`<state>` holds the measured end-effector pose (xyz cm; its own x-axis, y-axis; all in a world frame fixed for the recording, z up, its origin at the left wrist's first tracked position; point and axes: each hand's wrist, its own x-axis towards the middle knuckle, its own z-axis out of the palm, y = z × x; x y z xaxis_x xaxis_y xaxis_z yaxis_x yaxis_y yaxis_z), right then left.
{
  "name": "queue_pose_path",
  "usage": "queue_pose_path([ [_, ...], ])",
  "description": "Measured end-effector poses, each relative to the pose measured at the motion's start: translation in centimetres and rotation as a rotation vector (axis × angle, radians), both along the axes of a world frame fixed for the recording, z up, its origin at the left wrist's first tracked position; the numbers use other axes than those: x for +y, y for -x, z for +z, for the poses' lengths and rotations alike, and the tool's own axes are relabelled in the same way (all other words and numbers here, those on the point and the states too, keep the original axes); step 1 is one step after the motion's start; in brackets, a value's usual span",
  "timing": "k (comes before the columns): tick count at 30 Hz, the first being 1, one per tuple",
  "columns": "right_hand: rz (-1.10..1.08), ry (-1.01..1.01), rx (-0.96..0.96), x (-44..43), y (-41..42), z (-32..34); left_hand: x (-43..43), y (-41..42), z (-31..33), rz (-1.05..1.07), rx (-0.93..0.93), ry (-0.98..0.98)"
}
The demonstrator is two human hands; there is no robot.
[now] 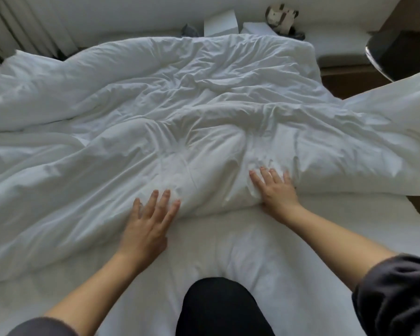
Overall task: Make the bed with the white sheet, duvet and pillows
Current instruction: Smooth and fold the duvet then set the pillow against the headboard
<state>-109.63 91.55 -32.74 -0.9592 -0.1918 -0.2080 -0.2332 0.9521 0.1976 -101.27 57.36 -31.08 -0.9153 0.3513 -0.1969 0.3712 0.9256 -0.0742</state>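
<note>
head view: my left hand (150,221) lies at 7 o'clock from centre, fingers straight and spread, fingertips resting on the near hem of the duvet (180,105), grasping nothing. my right hand (277,190) is at 4 o'clock, fingers also straight and fanned, pressing flat into the duvet just above its hem. its thumb sits low by the fold and i cannot tell whether it tucks under.

the duvet is white and heavily creased. it spreads from 9 o'clock through centre to 3 o'clock and up toward 12 o'clock. the white sheet (228,238) shows bare from the hem down to 6 o'clock, where my dark knee (218,309) rests on it. my dark sleeve (398,294) is bunched at 4 o'clock. beyond the bed, a dark chair (398,54) stands at 2 o'clock and a white box (220,23) at 12 o'clock.
</note>
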Motion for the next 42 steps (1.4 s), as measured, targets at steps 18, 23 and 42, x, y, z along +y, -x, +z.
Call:
queue_pose_path([
  [18,0.074,-0.007,-0.403,2.5,-5.6,9.5,-4.4,-2.4,8.8,0.007,-0.212,0.276],
  [23,0.068,0.106,-0.700,3.8,-11.9,8.7,-4.7,-6.1,8.0,-0.089,-0.477,0.404],
  [42,-0.309,0.206,-0.118,12.8,2.6,6.1,7.2,9.7,3.3,0.229,-0.242,-0.240],
])
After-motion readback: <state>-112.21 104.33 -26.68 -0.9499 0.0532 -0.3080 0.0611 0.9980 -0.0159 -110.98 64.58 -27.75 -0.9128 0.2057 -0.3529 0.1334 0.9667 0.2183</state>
